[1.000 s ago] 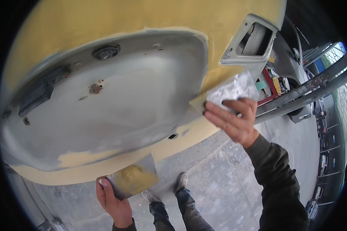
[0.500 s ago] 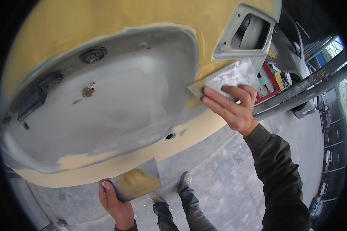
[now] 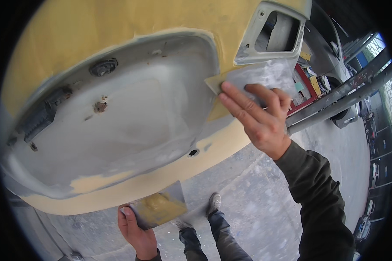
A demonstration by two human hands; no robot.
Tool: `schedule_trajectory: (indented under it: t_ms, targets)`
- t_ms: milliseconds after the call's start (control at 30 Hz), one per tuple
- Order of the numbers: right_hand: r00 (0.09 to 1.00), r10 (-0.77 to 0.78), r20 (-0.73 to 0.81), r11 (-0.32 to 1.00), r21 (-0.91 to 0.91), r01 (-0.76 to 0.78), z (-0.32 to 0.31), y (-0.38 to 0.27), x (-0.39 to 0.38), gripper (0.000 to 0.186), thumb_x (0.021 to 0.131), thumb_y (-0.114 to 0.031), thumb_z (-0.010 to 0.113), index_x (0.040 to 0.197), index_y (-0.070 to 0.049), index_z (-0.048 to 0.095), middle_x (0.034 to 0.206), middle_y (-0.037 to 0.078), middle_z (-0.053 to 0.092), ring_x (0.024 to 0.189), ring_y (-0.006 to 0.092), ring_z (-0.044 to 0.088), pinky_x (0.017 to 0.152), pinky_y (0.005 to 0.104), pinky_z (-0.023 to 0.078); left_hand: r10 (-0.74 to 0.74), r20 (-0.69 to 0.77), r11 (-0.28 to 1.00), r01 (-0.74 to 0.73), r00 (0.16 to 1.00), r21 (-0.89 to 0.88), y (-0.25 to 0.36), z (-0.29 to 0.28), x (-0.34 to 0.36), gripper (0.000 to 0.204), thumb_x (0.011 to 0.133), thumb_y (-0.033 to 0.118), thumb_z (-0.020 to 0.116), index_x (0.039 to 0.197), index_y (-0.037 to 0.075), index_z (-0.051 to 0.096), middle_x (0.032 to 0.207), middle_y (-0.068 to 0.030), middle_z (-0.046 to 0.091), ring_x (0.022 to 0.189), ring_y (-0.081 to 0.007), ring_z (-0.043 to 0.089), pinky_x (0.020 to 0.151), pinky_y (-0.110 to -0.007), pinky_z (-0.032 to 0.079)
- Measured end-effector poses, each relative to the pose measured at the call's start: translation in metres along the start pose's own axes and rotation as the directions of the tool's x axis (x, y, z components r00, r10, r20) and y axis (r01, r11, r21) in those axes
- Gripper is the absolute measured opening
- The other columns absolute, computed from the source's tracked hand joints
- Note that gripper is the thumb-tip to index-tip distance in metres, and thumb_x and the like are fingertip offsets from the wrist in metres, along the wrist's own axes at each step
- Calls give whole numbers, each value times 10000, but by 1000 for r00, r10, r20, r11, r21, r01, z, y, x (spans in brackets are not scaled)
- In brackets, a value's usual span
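Observation:
A car body panel point(image 3: 130, 113) fills the upper left, with a grey recess ringed by yellow filler point(image 3: 100, 21). My right hand point(image 3: 261, 115) grips a flat metal filler spreader point(image 3: 265, 71), fingers pressed along it. The spreader's yellow-smeared left edge lies against the panel, between the recess and the lamp opening point(image 3: 276, 32). Lower down, my left hand point(image 3: 137, 232) pinches a second metal spreader point(image 3: 161, 204) by its left end. Yellow filler paste point(image 3: 154, 203) coats the face of that one.
Right of the panel stands a red-framed cart point(image 3: 307, 87) with tins and tools. Grey metal posts point(image 3: 335, 108) slant past it, in front of a grey car point(image 3: 326, 48). My shoes point(image 3: 214, 202) stand on the dusty concrete floor point(image 3: 261, 195).
My right hand and its spreader have moved slightly left and up along the panel. The left hand with its spreader sits a little farther right and lower in view.

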State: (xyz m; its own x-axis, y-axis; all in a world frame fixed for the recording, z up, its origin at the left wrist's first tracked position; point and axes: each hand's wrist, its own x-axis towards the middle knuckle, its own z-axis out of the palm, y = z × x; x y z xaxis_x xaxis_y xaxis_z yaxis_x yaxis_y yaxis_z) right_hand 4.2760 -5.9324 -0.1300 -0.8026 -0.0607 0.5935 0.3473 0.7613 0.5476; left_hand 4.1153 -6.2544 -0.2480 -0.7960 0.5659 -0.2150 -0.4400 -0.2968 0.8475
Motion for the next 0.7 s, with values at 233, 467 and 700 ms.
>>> schedule_trajectory:
  t_ms: [233, 467, 700]
  targets:
    - [996, 9, 87, 987, 159, -23, -10, -24, -29, 447, 798, -176, 667, 1232, -136, 768, 1360, -21, 713, 1039, 195, 605, 851, 348, 413, -4, 24, 1000, 4, 1000, -15, 6, -8, 0, 273, 1111, 267, 563, 1249, 37, 612, 1219, -35, 665, 1131, -137, 620, 1012, -327, 494]
    - [997, 71, -8, 988, 139, -70, 7, 5, -12, 477, 804, -157, 682, 1275, -171, 750, 1349, -46, 719, 1041, 181, 617, 858, 347, 412, -2, 41, 1000, 3, 999, -27, 8, -6, -1, 263, 1107, 266, 573, 1237, 43, 620, 1218, -32, 667, 1134, -138, 621, 1014, -327, 492]
    - [992, 115, 60, 967, 221, -125, -7, -10, -38, 471, 797, -116, 698, 1259, -184, 758, 1349, -35, 721, 1011, 190, 621, 848, 347, 405, 2, 38, 1000, -2, 999, -8, 7, -9, -1, 275, 1101, 268, 584, 1250, 40, 620, 1228, -38, 669, 1136, -142, 626, 1012, -327, 495]
